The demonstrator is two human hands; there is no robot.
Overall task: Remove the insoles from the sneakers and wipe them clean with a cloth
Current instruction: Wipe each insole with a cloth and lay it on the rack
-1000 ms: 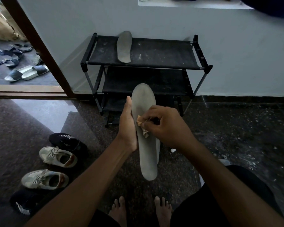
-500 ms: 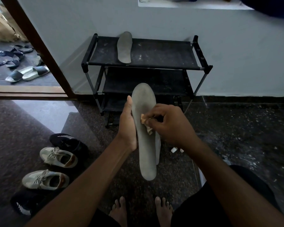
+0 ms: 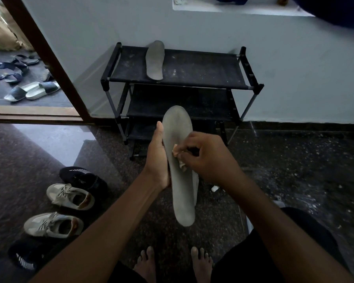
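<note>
Two sneakers: a pair of pale beige lace-up sneakers [image 3: 70, 196] stands side by side on the dark speckled floor [image 3: 294, 170] at far left, openings up, between two black knit slip-on shoes [image 3: 83, 177]; whether anything remains inside them I cannot tell
Shelf insole: a flat grey foam insole [image 3: 155, 60] lies alone on the top shelf of the black metal-and-fabric shoe rack [image 3: 202, 72] by the wall, well apart from the hands
Left hand: the left hand [image 3: 158, 160] grips the held insole by its left edge, thumb up along that edge, fingers hidden behind it
Held insole: a long grey foam insole [image 3: 180, 197] stands upright in the air in front of the rack, toe end up, heel end above the bare feet [image 3: 146, 264]; a paler edge shows behind its right side, too hidden to name
Cloth: a small crumpled tan cloth [image 3: 177, 155] is pressed to the insole's face, around mid-length
Right hand: the right hand [image 3: 208, 160] has its fingers curled, pinching the cloth against the insole
Step in hand: wiping, by my reading, with two insoles already out
Next move: probably draw the cloth down toward the heel while the left grip braces the bendy foam, then lay the insole beside the one on the shelf
</note>
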